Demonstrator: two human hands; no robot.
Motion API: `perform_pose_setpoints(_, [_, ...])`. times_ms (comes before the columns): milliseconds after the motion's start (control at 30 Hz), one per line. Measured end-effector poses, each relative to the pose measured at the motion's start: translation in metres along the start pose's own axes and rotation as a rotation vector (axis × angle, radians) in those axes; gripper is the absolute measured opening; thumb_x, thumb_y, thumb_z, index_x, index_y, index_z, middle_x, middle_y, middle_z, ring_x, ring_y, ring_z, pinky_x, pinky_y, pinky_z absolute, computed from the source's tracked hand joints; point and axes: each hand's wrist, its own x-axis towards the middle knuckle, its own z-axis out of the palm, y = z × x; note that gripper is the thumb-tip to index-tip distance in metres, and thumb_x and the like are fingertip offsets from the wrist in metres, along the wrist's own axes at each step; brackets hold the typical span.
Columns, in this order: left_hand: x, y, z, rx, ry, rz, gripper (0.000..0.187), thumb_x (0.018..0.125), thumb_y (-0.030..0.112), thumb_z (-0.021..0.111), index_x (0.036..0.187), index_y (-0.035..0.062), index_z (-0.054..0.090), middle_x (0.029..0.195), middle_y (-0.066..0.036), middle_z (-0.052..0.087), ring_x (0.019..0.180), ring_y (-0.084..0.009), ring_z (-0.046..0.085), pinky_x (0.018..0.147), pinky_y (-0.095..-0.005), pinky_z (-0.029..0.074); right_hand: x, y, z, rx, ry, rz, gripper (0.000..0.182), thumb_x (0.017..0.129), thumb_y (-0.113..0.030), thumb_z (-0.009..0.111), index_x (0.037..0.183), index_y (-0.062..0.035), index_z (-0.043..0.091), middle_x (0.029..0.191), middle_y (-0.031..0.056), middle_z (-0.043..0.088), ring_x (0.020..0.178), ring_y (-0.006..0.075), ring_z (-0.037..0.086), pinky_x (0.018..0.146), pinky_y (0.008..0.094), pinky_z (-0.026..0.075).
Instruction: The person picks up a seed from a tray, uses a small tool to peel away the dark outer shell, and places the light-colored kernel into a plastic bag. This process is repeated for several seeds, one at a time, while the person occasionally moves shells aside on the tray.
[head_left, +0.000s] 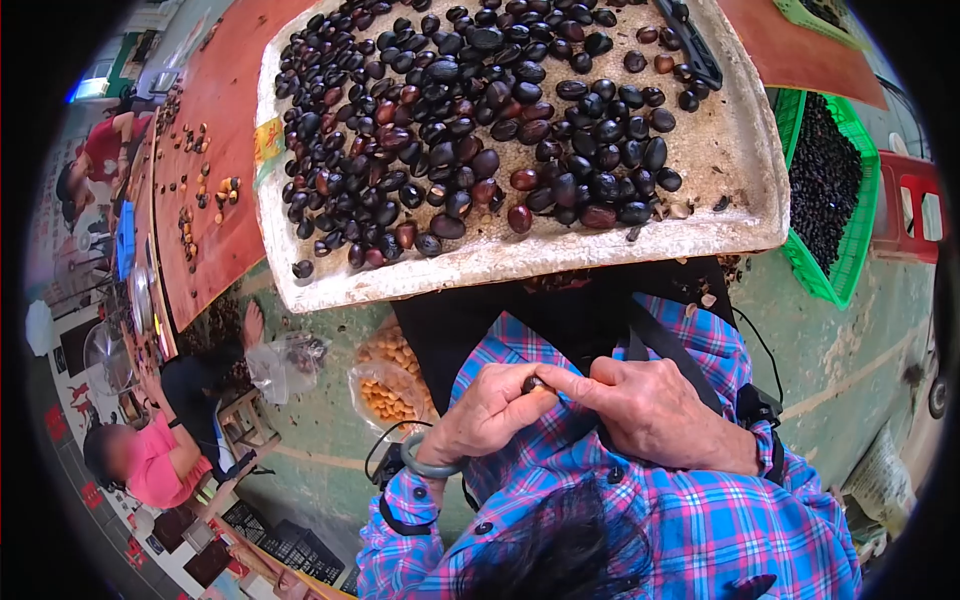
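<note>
We see glossy, smooth nuts [485, 110] beyond our right hand [645, 405], in rough, matt foam-like tray [530, 275]; matt cloth shirt [720, 510] behind hand; plastic basket [818, 275] farther right.

My L hand [500, 408] pinches a dark nut [534, 383], my R hand [645, 408] touches it, white tray [520, 263] w/ many loose nuts [440, 130] ahead, bagged orange kernels [386, 400] to my L, green crate [818, 274] of dark pieces [828, 170] at R.

At the frame's lower centre I recorded a plaid shirt [720, 510] in blue, pink and white. The nut [533, 383] at centre was dark brown. Top centre, seeds [440, 130] ranged from black to reddish-brown; right, a basket [863, 215] was bright green; upper left, a board [225, 100] was rust-red.
</note>
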Motion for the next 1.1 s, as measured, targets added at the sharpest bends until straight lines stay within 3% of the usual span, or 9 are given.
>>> perform_pose_setpoints(100, [-0.002, -0.001, -0.006, -0.050, -0.212, 0.003, 0.023, 0.087, 0.019, 0.050, 0.092, -0.0023, 0.057, 0.060, 0.000, 0.045, 0.052, -0.0094, 0.042, 0.049, -0.0245, 0.034, -0.002, -0.002, -0.002, -0.011, -0.082, -0.016, 0.062, 0.070, -0.004, 0.058, 0.129, -0.0165, 0.044, 0.072, 0.0110, 0.052, 0.059, 0.0286, 0.057, 0.046, 0.0388, 0.046])
perform_pose_setpoints(200, [-0.001, -0.002, -0.002, -0.072, -0.637, 0.042, 0.022, 0.087, 0.021, 0.052, 0.089, -0.0003, 0.057, 0.055, -0.006, 0.042, 0.049, -0.0174, 0.043, 0.048, -0.0308, 0.035, -0.001, 0.001, 0.001, -0.007, -0.069, -0.054, 0.061, 0.070, -0.004, 0.058, 0.128, -0.0152, 0.045, 0.073, 0.0108, 0.053, 0.058, 0.0283, 0.057, 0.047, 0.0385, 0.046])
perform_pose_setpoints(267, [-0.003, 0.005, 0.008, 0.046, -0.666, 0.082, 0.019, 0.087, 0.019, 0.053, 0.085, 0.0000, 0.057, 0.056, -0.004, 0.044, 0.050, -0.0137, 0.044, 0.050, -0.0284, 0.038, 0.000, 0.005, 0.004, -0.007, 0.050, -0.041, 0.060, 0.070, -0.002, 0.057, 0.127, -0.0142, 0.046, 0.073, 0.0103, 0.053, 0.058, 0.0276, 0.057, 0.048, 0.0380, 0.046])
perform_pose_setpoints(333, [-0.003, 0.010, -0.001, -0.186, -0.272, -0.096, 0.017, 0.087, 0.017, 0.055, 0.086, 0.0003, 0.056, 0.062, -0.001, 0.048, 0.055, -0.0090, 0.045, 0.053, -0.0249, 0.038, 0.002, 0.009, 0.005, 0.015, 0.021, -0.003, 0.048, 0.075, -0.003, 0.057, 0.121, -0.0094, 0.049, 0.077, 0.0116, 0.056, 0.062, 0.0284, 0.059, 0.050, 0.0377, 0.048])
perform_pose_setpoints(400, [-0.003, 0.004, 0.003, -0.237, 0.041, -0.011, 0.026, 0.088, 0.026, 0.058, 0.094, 0.0002, 0.057, 0.078, 0.000, 0.053, 0.067, -0.0052, 0.045, 0.057, -0.0203, 0.037, 0.003, 0.021, 0.018, 0.165, 0.289, -0.037, 0.034, 0.080, -0.006, 0.057, 0.113, -0.0044, 0.050, 0.084, 0.0145, 0.059, 0.068, 0.0297, 0.061, 0.054, 0.0376, 0.049])
perform_pose_setpoints(433, [-0.003, 0.000, 0.010, -0.347, 0.145, 0.012, 0.028, 0.087, 0.026, 0.059, 0.096, 0.0000, 0.057, 0.080, 0.000, 0.053, 0.068, -0.0046, 0.044, 0.058, -0.0192, 0.037, 0.002, 0.017, 0.007, 0.245, 0.192, 0.064, 0.026, 0.083, -0.008, 0.057, 0.108, -0.0024, 0.051, 0.088, 0.0163, 0.060, 0.073, 0.0313, 0.062, 0.056, 0.0374, 0.049])
perform_pose_setpoints(567, [0.005, -0.001, 0.037, -0.597, 0.510, 0.020, 0.044, 0.079, 0.033, 0.069, 0.099, -0.0029, 0.056, 0.071, 0.001, 0.050, 0.058, -0.0049, 0.040, 0.049, -0.0178, 0.029, 0.007, 0.010, 0.001, 0.441, 0.243, 0.101, 0.032, 0.082, -0.002, 0.055, 0.114, -0.0043, 0.048, 0.089, 0.0164, 0.060, 0.077, 0.0334, 0.062, 0.061, 0.0363, 0.050])
perform_pose_setpoints(833, [0.016, -0.002, 0.053, -0.734, 0.569, 0.140, 0.042, 0.081, 0.030, 0.067, 0.104, -0.0029, 0.056, 0.070, 0.001, 0.049, 0.057, -0.0051, 0.039, 0.048, -0.0181, 0.027, 0.007, 0.009, 0.006, 0.464, 0.316, -0.121, 0.049, 0.080, 0.002, 0.054, 0.128, -0.0080, 0.043, 0.105, 0.0168, 0.060, 0.087, 0.0333, 0.062, 0.068, 0.0361, 0.052])
perform_pose_setpoints(1100, [0.017, -0.001, 0.058, -0.868, 0.479, 0.133, 0.047, 0.085, 0.032, 0.061, 0.115, -0.0029, 0.052, 0.069, 0.002, 0.048, 0.057, -0.0032, 0.038, 0.048, -0.0166, 0.027, 0.004, 0.011, 0.007, 0.366, 0.330, -0.104, 0.055, 0.077, 0.003, 0.055, 0.129, -0.0108, 0.043, 0.083, 0.0116, 0.059, 0.070, 0.0286, 0.061, 0.057, 0.0345, 0.051])
